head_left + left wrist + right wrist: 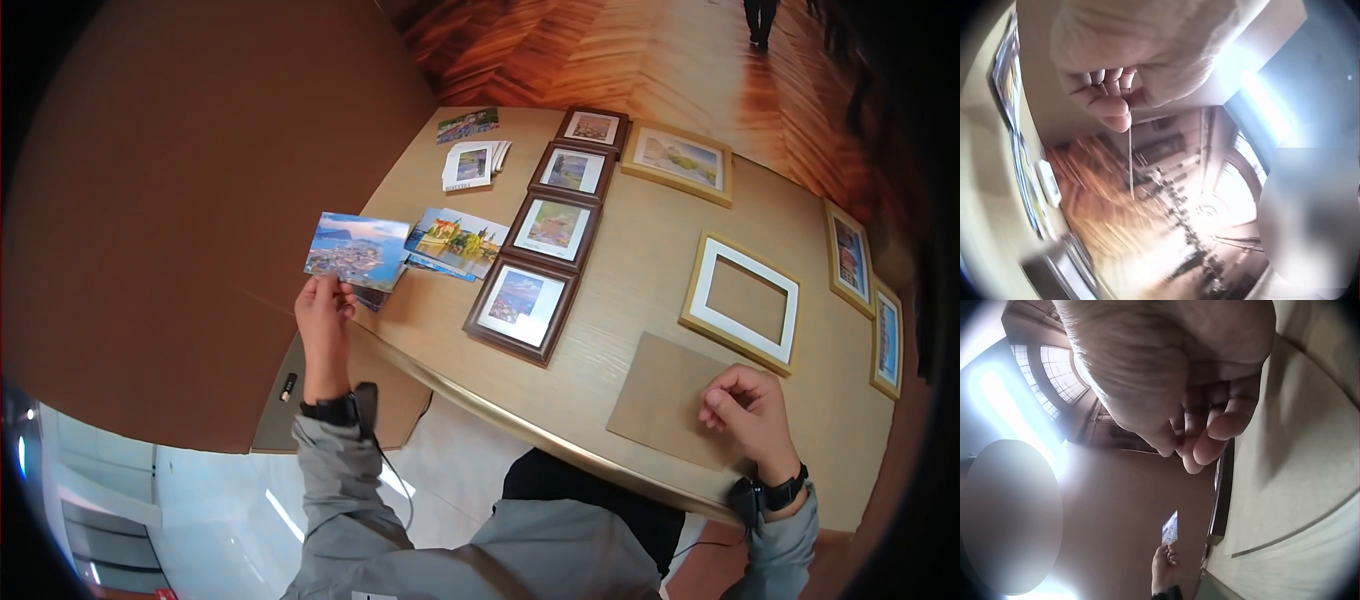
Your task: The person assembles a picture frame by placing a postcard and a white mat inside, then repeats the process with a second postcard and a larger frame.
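My left hand (325, 318) pinches a photo card (355, 248) of a coastal town by its lower edge, thumb against fingers. The left wrist view catches that card (1131, 159) edge-on, below the fingertips. Beneath it at the table's left edge, a darker card (372, 297) partly shows. Close by lie a card with a waterside building (455, 238) and a blue one (440, 267) half covered by it. My right hand (748, 408) hovers over a brown backing board (650, 390), fingers loosely curled around nothing. Beyond the board lies a gold frame (735, 346) with a white mat and an opening in its middle.
Several dark brown frames (555, 338) with pictures stand in a column mid-table. Gold frames with pictures lie at the back (676, 184) and far right (848, 285). A stack of small cards (460, 180) and a loose card (468, 124) lie at the far left.
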Available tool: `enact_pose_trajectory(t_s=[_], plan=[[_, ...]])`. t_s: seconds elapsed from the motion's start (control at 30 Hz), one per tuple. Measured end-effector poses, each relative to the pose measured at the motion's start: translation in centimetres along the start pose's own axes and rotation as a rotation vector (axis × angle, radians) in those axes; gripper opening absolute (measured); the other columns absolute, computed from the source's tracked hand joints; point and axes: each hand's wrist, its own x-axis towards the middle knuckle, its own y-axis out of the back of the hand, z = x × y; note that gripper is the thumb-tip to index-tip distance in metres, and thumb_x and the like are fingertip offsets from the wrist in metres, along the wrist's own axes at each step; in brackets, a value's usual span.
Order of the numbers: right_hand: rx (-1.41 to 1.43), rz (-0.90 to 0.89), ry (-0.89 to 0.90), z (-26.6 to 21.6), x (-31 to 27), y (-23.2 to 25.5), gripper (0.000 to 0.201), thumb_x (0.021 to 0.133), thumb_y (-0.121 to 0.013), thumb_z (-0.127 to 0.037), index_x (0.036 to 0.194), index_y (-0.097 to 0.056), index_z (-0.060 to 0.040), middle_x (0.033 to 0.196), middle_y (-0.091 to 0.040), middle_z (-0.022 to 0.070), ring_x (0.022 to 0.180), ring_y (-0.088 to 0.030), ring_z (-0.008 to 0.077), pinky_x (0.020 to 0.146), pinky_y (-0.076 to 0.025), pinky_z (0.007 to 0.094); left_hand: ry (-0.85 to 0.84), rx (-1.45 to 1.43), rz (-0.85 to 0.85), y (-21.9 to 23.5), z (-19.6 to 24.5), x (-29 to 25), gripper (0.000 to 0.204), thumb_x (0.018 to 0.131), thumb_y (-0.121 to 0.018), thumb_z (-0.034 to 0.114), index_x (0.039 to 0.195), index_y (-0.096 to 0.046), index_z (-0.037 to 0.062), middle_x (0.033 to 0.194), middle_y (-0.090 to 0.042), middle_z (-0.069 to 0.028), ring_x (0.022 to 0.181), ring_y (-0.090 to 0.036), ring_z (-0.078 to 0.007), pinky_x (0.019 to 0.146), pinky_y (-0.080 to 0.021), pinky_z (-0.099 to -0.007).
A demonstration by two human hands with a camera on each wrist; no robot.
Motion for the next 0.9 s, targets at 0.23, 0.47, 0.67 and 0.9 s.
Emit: enact_pose_trajectory(t_s=[0.23, 0.47, 0.67, 0.9], plan=[[0.011, 0.008, 0.026, 0.1, 0.2, -0.1, 0.009, 0.102, -0.068, -0.006, 0.095, -0.069, 0.0005, 0.079, -0.072, 0.0057, 0.068, -0.065, 0.0096, 0.064, -0.054, 0.0243, -0.017, 0.892, 0.116, 6.7, -4.6, 6.4, 0.026, 0.094, -0.070, 0.026, 0.083, -0.065, 0.0026, 0.073, -0.069, -0.0095, 0.065, -0.068, -0.0236, 0.058, -0.052, -0.0354], [-0.018, 0.026, -0.002, 0.3, 0.3, 0.1, 0.009, 0.102, -0.067, -0.005, 0.095, -0.068, 0.0006, 0.079, -0.072, 0.0057, 0.068, -0.064, 0.0093, 0.064, -0.053, 0.0245, -0.651, 1.227, -0.202, 0.1, -3.1, 3.3, 0.063, 0.087, -0.080, 0.042, 0.135, -0.065, 0.0042, 0.137, -0.064, -0.0276, 0.124, -0.063, -0.0434, 0.100, -0.051, -0.0516], [-0.002, 0.050, -0.005, 0.5, 0.3, 0.4, 0.010, 0.102, -0.067, -0.005, 0.094, -0.068, 0.0003, 0.078, -0.071, 0.0052, 0.067, -0.063, 0.0086, 0.063, -0.052, 0.0237, -0.563, 1.523, -0.476, -0.3, -3.7, 4.9, 0.079, 0.088, -0.082, 0.045, 0.157, -0.051, 0.0197, 0.165, -0.034, -0.0282, 0.150, -0.037, -0.0496, 0.120, -0.039, -0.0527], [-0.005, 0.026, -0.015, 0.4, 0.6, 0.2, 0.011, 0.102, -0.067, -0.006, 0.093, -0.068, -0.0001, 0.078, -0.071, 0.0050, 0.067, -0.063, 0.0084, 0.063, -0.052, 0.0239, -0.424, 1.443, -0.551, 1.5, -3.9, 6.5, 0.066, 0.094, -0.075, 0.047, 0.151, -0.057, 0.0202, 0.159, -0.047, -0.0230, 0.146, -0.044, -0.0442, 0.119, -0.039, -0.0526]])
